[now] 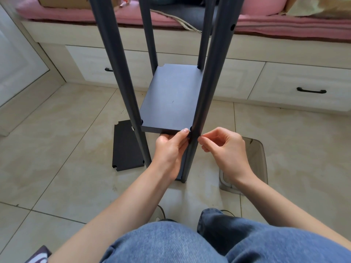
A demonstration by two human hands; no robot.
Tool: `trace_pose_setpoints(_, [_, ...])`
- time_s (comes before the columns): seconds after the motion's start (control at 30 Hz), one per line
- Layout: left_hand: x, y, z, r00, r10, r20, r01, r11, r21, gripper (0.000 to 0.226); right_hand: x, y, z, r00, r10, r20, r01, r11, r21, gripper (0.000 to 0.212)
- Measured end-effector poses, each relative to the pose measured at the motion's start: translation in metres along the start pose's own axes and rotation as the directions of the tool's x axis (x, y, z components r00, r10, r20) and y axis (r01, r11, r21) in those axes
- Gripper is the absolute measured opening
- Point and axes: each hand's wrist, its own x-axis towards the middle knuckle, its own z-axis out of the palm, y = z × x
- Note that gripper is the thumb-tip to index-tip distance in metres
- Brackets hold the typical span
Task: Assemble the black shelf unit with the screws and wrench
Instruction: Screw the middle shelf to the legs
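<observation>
The black shelf unit stands upright on the tiled floor, with four dark poles rising past the top of the view. One black shelf board (171, 99) sits between the poles at mid height. My left hand (171, 149) grips the board's near right corner, thumb on top and fingers underneath. My right hand (222, 147) has its fingertips pinched together against the near right pole (209, 76) at board level; whatever it pinches is too small to see. A loose black shelf board (127, 147) lies flat on the floor to the left. No wrench is visible.
A translucent grey bin (260, 164) stands on the floor right of the unit. Behind it runs a white bench with drawers (303, 88) and pink cushions (76, 14). My knees in jeans (190, 242) fill the bottom of the view.
</observation>
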Motion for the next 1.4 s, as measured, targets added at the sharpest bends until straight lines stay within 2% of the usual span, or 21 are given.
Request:
trace_pose_setpoints(0.27, [0.001,-0.0009,0.0006,1.0,-0.013,-0.017,0.013,1.0,0.0,0.022,-0.0039,0.0005,0.0011,1.0,-0.023,-0.018,0.023,1.0,0.007,0.006])
trace_pose_setpoints(0.47, [0.0,-0.0012,0.0006,1.0,-0.003,-0.022,0.003,1.0,0.009,0.016,0.0003,0.0032,0.0042,1.0,0.001,-0.027,0.0,0.999,0.037,0.009])
trace_pose_setpoints(0.8, [-0.0026,0.0003,0.0026,1.0,-0.019,-0.023,0.018,1.0,-0.021,0.02,0.004,0.0047,0.0001,0.999,0.048,0.009,-0.048,0.992,0.113,0.008])
trace_pose_setpoints(1.1, [-0.0036,0.0012,0.0037,1.0,-0.014,0.007,0.014,0.999,-0.047,0.011,0.0013,0.004,-0.0002,1.0,0.017,0.02,-0.019,0.996,0.082,0.009])
trace_pose_setpoints(1.4, [-0.0033,0.0013,0.0051,1.0,-0.003,0.023,0.004,0.998,-0.056,0.01,-0.0014,0.0037,-0.0035,0.998,-0.063,0.012,0.064,0.996,-0.063,0.009])
